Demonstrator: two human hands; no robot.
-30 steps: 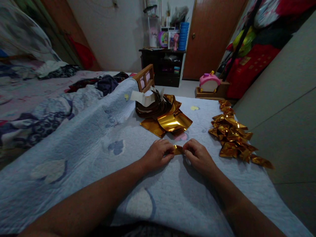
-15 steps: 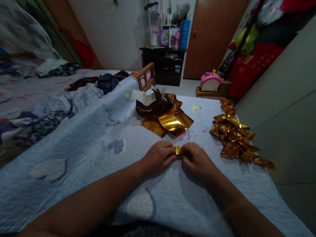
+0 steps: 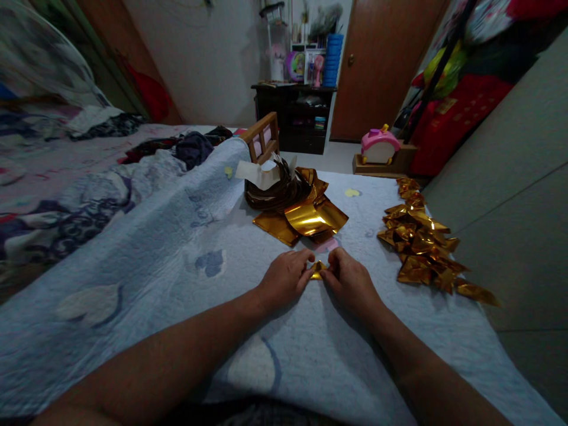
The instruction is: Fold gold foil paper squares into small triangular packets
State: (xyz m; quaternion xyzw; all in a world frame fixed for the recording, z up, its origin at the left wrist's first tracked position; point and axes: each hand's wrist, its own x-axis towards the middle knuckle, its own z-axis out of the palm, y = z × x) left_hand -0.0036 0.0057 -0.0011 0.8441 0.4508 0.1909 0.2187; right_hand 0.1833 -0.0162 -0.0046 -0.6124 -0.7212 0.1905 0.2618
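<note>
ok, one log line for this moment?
left hand: holds gold foil piece | right hand: holds same piece | flat foil sheets: ahead | folded foil pieces: right

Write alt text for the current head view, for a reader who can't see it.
A person's left hand and right hand hold a small piece of gold foil between them over a pale blue quilt. Beyond the hands lies a pile of gold sheets, with folded gold pieces to the right. A dark cabinet and brown door stand behind.
</note>
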